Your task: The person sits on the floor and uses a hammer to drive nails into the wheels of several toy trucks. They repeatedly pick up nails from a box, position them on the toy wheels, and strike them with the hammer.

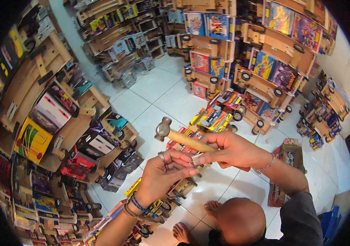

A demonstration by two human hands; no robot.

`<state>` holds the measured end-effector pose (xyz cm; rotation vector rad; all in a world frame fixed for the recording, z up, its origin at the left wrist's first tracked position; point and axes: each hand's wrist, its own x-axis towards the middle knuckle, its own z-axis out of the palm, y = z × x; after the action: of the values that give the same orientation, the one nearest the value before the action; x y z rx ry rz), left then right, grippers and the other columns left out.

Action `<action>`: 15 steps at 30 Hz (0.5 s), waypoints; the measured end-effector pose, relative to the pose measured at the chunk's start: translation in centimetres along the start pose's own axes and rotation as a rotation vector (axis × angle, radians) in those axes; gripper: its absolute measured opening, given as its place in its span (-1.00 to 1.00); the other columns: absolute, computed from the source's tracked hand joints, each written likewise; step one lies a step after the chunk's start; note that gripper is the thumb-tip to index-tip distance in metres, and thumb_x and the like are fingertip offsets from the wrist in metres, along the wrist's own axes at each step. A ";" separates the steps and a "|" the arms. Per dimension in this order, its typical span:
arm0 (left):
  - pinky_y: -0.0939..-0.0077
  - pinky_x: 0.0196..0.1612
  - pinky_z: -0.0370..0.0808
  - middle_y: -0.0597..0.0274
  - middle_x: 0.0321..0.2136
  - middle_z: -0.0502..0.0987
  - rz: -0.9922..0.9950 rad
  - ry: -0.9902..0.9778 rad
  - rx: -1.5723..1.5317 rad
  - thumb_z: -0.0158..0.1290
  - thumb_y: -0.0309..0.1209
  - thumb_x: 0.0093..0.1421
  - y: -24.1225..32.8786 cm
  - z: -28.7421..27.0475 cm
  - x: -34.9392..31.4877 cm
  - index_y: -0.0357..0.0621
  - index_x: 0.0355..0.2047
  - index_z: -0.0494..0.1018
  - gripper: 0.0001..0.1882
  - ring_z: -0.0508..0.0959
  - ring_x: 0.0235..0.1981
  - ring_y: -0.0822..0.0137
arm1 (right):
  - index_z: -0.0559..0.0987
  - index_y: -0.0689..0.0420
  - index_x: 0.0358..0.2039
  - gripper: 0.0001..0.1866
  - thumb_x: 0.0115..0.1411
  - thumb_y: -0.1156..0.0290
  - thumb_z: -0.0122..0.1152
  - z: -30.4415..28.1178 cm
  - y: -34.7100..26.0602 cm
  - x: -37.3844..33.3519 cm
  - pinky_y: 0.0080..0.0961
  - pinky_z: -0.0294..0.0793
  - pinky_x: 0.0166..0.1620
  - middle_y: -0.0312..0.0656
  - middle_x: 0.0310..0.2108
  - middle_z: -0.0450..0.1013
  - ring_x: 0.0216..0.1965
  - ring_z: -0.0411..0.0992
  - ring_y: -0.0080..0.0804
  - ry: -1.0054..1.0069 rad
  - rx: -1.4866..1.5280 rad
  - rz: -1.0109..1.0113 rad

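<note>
A hammer [183, 139] with a rounded metal head and a pale wooden handle slants up to the left. My right hand [234, 151] is closed round its handle. Between the fingertips of both hands sits a small, pale, shiny piece [195, 159], too small to name. The right thumb presses on it from one side. My left hand [158, 177] meets it from the other side in a pinch. Just beyond the hands, a wooden toy truck [212, 119] with colourful printed panels rests on the floor.
Stacked wooden toy trucks with black wheels and printed panels rise at the left [43, 110], back [212, 45] and right [281, 53]. More toy trucks lie beneath my left forearm. An open box [293, 158] with small parts stands at the right on the white tiled floor [152, 84].
</note>
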<state>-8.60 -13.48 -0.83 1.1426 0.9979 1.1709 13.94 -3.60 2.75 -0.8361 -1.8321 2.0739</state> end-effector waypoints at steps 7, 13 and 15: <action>0.56 -0.04 0.58 0.25 -0.28 0.61 -0.034 0.147 -0.044 0.30 -0.64 0.16 -1.2 -1.6 -1.8 -0.27 -0.08 0.48 -0.66 0.62 -0.24 0.47 | 0.58 0.19 0.00 -0.61 0.32 0.17 0.33 3.1 0.9 2.9 -0.73 0.06 -0.66 -0.37 -0.43 0.55 -0.68 0.16 -0.83 0.040 0.154 0.033; 0.60 -0.09 0.58 0.26 -0.29 0.61 0.046 0.263 -0.047 0.28 -0.65 0.16 -2.3 -2.1 -3.2 -0.26 -0.10 0.49 -0.69 0.61 -0.23 0.51 | 0.61 0.18 -0.07 -0.62 0.32 0.13 0.32 5.2 1.7 4.7 -0.72 0.08 -0.66 -0.37 -0.45 0.54 -0.68 0.19 -0.81 0.093 0.112 0.014; 0.61 -0.10 0.59 0.26 -0.28 0.60 0.047 0.270 -0.047 0.28 -0.66 0.16 -2.6 -2.4 -3.4 -0.26 -0.08 0.48 -0.67 0.61 -0.23 0.51 | 0.62 0.19 -0.10 -0.62 0.32 0.11 0.32 5.4 2.0 5.3 -0.71 0.09 -0.66 -0.37 -0.46 0.54 -0.68 0.21 -0.80 0.094 0.093 0.009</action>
<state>-11.02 -16.60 -3.79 0.9921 1.1450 1.4054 7.00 -5.53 -0.27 -0.9033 -1.6735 2.0705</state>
